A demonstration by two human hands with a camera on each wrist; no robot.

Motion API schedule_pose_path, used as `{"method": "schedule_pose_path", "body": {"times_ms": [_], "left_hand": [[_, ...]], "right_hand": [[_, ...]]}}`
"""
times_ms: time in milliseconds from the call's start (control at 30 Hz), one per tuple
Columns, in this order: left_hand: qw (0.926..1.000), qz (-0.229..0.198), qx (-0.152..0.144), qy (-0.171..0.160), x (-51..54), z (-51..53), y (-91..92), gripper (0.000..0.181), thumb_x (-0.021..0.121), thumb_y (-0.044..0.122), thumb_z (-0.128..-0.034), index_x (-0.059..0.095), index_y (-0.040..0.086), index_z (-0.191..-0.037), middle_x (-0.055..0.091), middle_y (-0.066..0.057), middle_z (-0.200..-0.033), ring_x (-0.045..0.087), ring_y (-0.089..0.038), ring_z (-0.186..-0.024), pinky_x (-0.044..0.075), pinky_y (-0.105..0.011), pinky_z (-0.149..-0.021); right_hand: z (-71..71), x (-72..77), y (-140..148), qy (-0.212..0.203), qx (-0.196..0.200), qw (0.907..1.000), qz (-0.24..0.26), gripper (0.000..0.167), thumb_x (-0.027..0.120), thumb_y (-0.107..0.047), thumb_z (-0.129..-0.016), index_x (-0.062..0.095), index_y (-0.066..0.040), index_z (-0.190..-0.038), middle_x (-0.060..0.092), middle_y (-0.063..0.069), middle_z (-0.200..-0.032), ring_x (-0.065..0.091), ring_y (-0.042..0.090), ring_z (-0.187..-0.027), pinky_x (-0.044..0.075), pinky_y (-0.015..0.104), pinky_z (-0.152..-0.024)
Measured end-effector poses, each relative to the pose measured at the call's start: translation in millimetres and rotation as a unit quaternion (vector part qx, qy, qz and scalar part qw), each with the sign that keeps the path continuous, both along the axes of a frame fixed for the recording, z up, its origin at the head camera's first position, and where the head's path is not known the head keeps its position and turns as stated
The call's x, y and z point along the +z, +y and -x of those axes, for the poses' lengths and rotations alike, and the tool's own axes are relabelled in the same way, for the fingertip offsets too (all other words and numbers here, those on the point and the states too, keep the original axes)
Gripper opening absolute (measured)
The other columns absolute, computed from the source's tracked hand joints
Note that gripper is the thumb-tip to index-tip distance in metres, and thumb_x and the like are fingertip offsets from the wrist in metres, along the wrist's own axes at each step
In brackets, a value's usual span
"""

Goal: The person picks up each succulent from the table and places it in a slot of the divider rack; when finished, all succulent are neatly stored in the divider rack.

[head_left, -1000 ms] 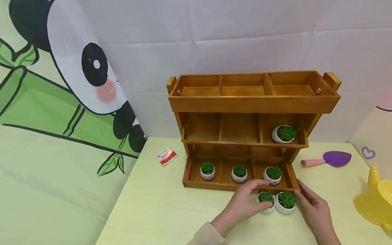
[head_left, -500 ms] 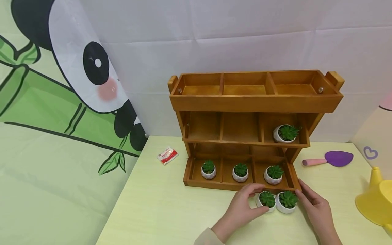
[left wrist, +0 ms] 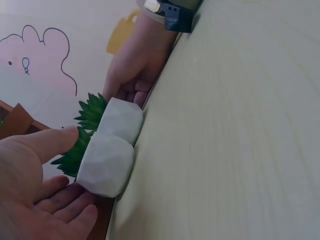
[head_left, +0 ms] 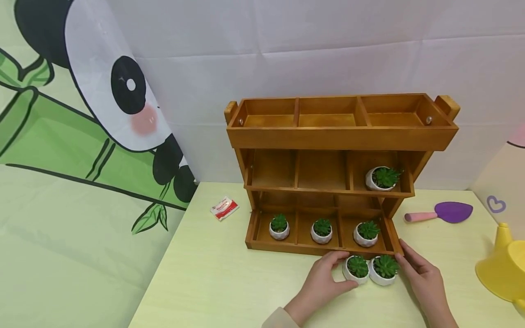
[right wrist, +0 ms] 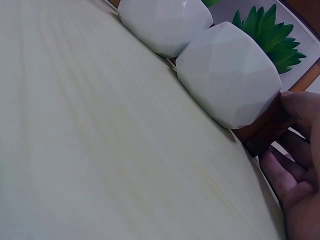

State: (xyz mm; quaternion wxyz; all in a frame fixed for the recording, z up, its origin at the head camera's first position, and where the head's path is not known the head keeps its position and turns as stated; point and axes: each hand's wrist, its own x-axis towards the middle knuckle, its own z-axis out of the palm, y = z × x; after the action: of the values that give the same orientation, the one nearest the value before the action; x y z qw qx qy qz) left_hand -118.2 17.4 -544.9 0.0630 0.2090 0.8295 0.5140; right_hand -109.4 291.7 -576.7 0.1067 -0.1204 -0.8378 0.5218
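Observation:
Two small potted succulents stand side by side against the front of a wooden three-tier plant stand (head_left: 340, 139). My left hand (head_left: 320, 282) curves around the left potted succulent (head_left: 356, 269), its thumb and fingers spread beside the white pot (left wrist: 106, 164); firm contact does not show. Right of it, the other potted succulent (head_left: 383, 270) touches its neighbour. My right hand (head_left: 426, 280) holds the lower tray's right front corner, thumb at the front and fingers around the side. In the right wrist view, the thumb (right wrist: 299, 106) lies against the brown wood.
The bottom tier holds three potted succulents (head_left: 321, 231), one per compartment. Another potted succulent (head_left: 381, 178) sits in the middle tier's right compartment. A purple toy trowel (head_left: 453, 212) and yellow watering can (head_left: 502, 269) lie to the right. A red-and-white packet (head_left: 224, 208) lies left.
My left hand has drawn back slightly left and down; its thumb moved from over the left succulent to the pot's near side. My right hand stays at the stand's corner.

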Motion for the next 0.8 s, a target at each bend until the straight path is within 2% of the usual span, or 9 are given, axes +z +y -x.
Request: {"method": "schedule_pose_path", "body": {"times_ms": [200,433,667,800], "left_hand": [[0.9998,0.018,0.006,0.008,-5.8,1.4,4.1,0.063,0.091,0.027,-0.0837,0.064,0.015,-0.14,0.063,0.011,-0.135,0.059,-0.006,-0.121,0.051,-0.02,-0.099],[0.9994,0.024,0.006,0.023,-12.5,3.6,12.7,0.065,0.093,0.027,-0.0811,0.065,0.014,-0.138,0.063,0.01,-0.133,0.059,-0.004,-0.12,0.05,-0.017,-0.098],[0.9967,0.07,0.017,0.037,-14.7,1.9,20.5,0.066,0.095,0.033,-0.0786,0.065,0.018,-0.136,0.064,0.011,-0.132,0.06,-0.007,-0.12,0.051,-0.026,-0.101],[0.9964,0.076,0.022,0.033,-16.0,1.1,21.4,0.066,0.094,0.033,-0.0794,0.065,0.019,-0.137,0.064,0.011,-0.133,0.06,-0.008,-0.12,0.051,-0.027,-0.101]], "right_hand": [[-2.5,0.1,0.3,0.011,0.005,0.9999,0.0,0.055,0.066,-0.037,-0.104,0.055,-0.013,-0.152,0.058,-0.002,-0.143,0.049,-0.021,-0.111,0.043,0.001,-0.088],[-1.6,0.9,1.4,0.014,0.006,0.9999,-0.001,0.055,0.066,-0.038,-0.104,0.055,-0.013,-0.152,0.057,0.0,-0.144,0.049,-0.021,-0.111,0.043,0.001,-0.088],[-0.4,-0.5,1.6,0.006,0.005,1.0,0.004,0.056,0.065,-0.038,-0.104,0.055,-0.013,-0.153,0.057,-0.001,-0.144,0.049,-0.02,-0.111,0.043,0.001,-0.088],[0.5,-0.1,1.7,-0.001,0.005,1.0,0.002,0.057,0.065,-0.041,-0.104,0.054,-0.014,-0.153,0.056,0.004,-0.146,0.049,-0.02,-0.111,0.043,0.001,-0.088]]}}
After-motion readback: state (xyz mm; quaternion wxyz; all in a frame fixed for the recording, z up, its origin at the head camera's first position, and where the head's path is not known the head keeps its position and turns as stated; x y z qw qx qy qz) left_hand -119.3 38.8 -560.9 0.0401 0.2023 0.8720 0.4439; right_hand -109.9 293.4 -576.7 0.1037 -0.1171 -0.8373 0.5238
